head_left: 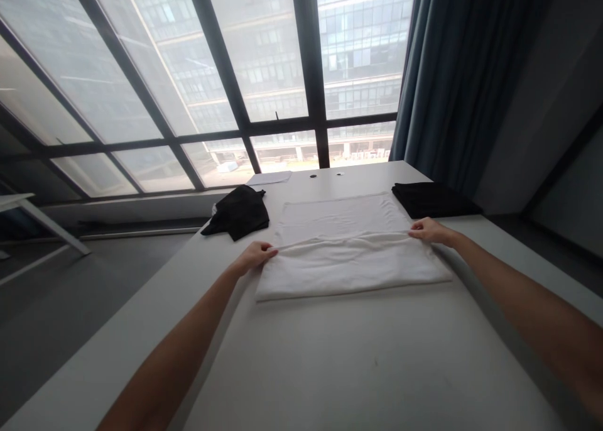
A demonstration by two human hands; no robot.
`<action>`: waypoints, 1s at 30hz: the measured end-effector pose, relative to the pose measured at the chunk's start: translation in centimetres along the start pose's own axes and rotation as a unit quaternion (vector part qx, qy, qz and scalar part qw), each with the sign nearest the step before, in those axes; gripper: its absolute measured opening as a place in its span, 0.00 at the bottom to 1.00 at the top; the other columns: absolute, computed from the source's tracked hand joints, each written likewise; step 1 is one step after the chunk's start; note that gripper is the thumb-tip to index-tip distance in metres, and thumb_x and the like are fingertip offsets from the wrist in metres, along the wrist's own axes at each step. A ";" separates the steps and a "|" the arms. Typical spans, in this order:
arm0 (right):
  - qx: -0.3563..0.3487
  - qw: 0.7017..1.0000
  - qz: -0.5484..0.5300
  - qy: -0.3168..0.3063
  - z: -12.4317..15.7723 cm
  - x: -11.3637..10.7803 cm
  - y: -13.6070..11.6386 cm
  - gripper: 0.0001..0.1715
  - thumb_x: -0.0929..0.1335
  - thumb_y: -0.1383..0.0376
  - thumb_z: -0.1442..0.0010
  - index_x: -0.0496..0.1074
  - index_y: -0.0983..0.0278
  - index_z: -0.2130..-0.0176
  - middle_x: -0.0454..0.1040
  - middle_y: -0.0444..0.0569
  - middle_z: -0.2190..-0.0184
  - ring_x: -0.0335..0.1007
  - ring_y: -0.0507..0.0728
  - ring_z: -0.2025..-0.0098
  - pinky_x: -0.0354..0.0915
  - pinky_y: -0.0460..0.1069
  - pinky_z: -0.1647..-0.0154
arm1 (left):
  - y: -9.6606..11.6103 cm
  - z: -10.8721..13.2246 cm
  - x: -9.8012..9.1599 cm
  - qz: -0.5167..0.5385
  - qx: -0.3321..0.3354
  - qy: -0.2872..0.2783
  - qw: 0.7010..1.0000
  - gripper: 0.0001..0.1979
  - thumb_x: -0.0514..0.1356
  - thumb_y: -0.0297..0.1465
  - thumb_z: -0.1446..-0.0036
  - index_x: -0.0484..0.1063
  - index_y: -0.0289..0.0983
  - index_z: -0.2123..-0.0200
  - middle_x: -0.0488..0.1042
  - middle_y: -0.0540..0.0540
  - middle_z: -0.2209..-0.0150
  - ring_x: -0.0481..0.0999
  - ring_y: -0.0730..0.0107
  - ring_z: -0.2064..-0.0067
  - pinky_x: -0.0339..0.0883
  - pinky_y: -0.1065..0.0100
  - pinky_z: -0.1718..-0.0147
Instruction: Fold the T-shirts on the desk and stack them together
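A white cloth [353,266], its exact kind unclear, lies on the white table [372,355]. Its near part is doubled over, and a single flat layer spreads out behind the fold. My left hand [254,257] pinches the left end of the folded part's upper edge between thumb and fingers. At the right end of the same edge, my right hand [431,231] grips the cloth in the same way. The edge between the two hands is slightly wavy.
A crumpled black cloth [242,211] lies at the table's left edge. Folded black fabric [433,200] rests at the right. White paper [268,178] sits at the back left, near small round items [313,176]. Beyond stand windows and a blue curtain [438,73].
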State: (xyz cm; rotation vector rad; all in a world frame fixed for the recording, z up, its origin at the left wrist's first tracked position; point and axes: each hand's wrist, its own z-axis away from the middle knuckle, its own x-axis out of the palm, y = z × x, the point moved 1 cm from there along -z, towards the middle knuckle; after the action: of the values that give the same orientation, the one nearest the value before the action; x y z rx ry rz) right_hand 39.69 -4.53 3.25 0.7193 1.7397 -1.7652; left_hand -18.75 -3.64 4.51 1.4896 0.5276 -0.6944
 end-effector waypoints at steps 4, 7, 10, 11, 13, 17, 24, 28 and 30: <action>-0.015 0.999 -0.031 -0.004 -0.2 -1.0 0.5 0.33 0.75 0.39 0.59 0.77 0.66 0.73 0.73 0.47 0.77 0.65 0.54 0.72 0.59 0.48 0.73 | 0.6 -0.3 -0.9 0.035 0.010 0.009 0.999 0.28 0.69 0.54 0.62 0.80 0.33 0.73 0.71 0.50 0.78 0.64 0.70 0.74 0.55 0.70 0.73; -0.023 0.998 -0.057 0.017 -0.5 -1.5 0.6 0.34 0.75 0.38 0.59 0.78 0.66 0.70 0.75 0.49 0.74 0.67 0.55 0.70 0.61 0.48 0.70 | 1.0 -0.4 -1.2 0.055 0.017 0.027 0.998 0.29 0.70 0.54 0.64 0.81 0.33 0.71 0.74 0.48 0.76 0.66 0.69 0.71 0.57 0.70 0.72; -0.006 0.998 -0.053 0.014 -0.7 -1.0 0.8 0.34 0.76 0.38 0.61 0.78 0.65 0.72 0.75 0.49 0.75 0.66 0.55 0.71 0.60 0.48 0.71 | 0.7 -0.4 -0.7 0.051 -0.003 0.020 0.998 0.28 0.70 0.54 0.65 0.80 0.33 0.74 0.72 0.49 0.78 0.65 0.70 0.73 0.55 0.71 0.73; 0.002 0.999 -0.047 0.009 -0.7 -0.7 0.9 0.33 0.76 0.38 0.62 0.77 0.65 0.74 0.74 0.48 0.76 0.65 0.55 0.72 0.60 0.48 0.72 | 0.5 -0.4 -0.5 0.048 -0.009 0.017 0.999 0.28 0.70 0.54 0.66 0.79 0.33 0.74 0.71 0.50 0.79 0.64 0.70 0.73 0.55 0.71 0.74; 0.011 0.999 -0.036 -0.001 -0.6 -0.4 1.1 0.33 0.76 0.39 0.63 0.76 0.66 0.76 0.71 0.47 0.79 0.63 0.54 0.73 0.59 0.49 0.72 | 0.2 -0.5 -0.1 0.044 -0.016 0.017 0.999 0.28 0.70 0.54 0.66 0.79 0.33 0.75 0.70 0.50 0.79 0.64 0.71 0.74 0.54 0.71 0.74; -0.011 0.999 -0.050 0.007 -0.8 -0.7 1.3 0.32 0.76 0.39 0.61 0.77 0.66 0.75 0.72 0.47 0.78 0.64 0.54 0.73 0.59 0.49 0.71 | 0.3 -1.3 -0.3 0.064 -0.006 0.038 0.997 0.29 0.70 0.54 0.66 0.80 0.33 0.73 0.73 0.49 0.77 0.67 0.69 0.72 0.57 0.70 0.72; 0.001 0.999 -0.021 0.026 -2.3 -0.3 1.5 0.25 0.76 0.46 0.58 0.76 0.66 0.77 0.70 0.46 0.80 0.62 0.53 0.75 0.58 0.48 0.73 | 0.6 -2.3 -0.4 0.035 -0.040 0.032 0.998 0.28 0.73 0.53 0.72 0.78 0.33 0.77 0.70 0.51 0.81 0.64 0.71 0.74 0.54 0.70 0.74; 0.024 1.000 0.007 0.006 -2.7 0.2 1.5 0.23 0.76 0.49 0.58 0.74 0.66 0.79 0.68 0.44 0.82 0.61 0.52 0.76 0.56 0.48 0.75 | 0.3 -2.2 0.1 0.042 -0.055 0.027 0.997 0.28 0.72 0.52 0.73 0.78 0.34 0.76 0.69 0.52 0.81 0.64 0.71 0.75 0.52 0.71 0.75; 0.019 1.000 -0.001 0.007 -2.8 0.0 1.3 0.23 0.76 0.48 0.58 0.76 0.66 0.77 0.69 0.45 0.81 0.61 0.52 0.75 0.57 0.48 0.74 | 0.5 -2.2 0.1 0.056 -0.052 0.034 0.996 0.28 0.73 0.52 0.73 0.78 0.33 0.76 0.70 0.51 0.81 0.64 0.71 0.75 0.53 0.70 0.75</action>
State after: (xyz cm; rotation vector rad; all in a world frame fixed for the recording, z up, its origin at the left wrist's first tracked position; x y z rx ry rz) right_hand 40.64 -1.76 2.30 0.7478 1.7208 -1.8020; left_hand -18.12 -1.49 4.69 1.4362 0.5195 -0.5228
